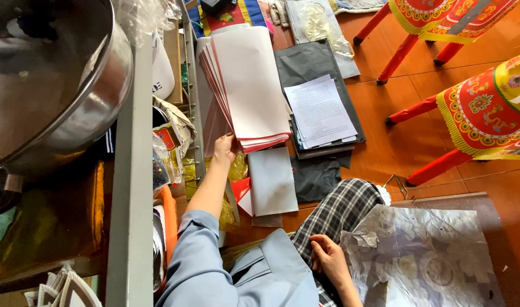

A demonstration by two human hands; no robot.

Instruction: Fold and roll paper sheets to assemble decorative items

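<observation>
My left hand (223, 149) reaches out to the near left corner of a thick stack of white-faced, red-edged paper sheets (251, 85) lying on the floor, fingers on its lower edge. My right hand (327, 258) rests on my plaid-trousered knee (339, 210), fingers loosely curled, holding nothing. Beside that hand lies a crinkled silver foil sheet with a faint pattern (424, 256). A single grey sheet (272, 181) lies just below the stack.
A metal shelf frame (129, 187) with a large steel bowl (55, 79) stands at left. Dark grey sheets and printed papers (319, 111) lie right of the stack. Red-legged stools with ornate red-and-yellow covers (481, 108) stand on the orange tile floor.
</observation>
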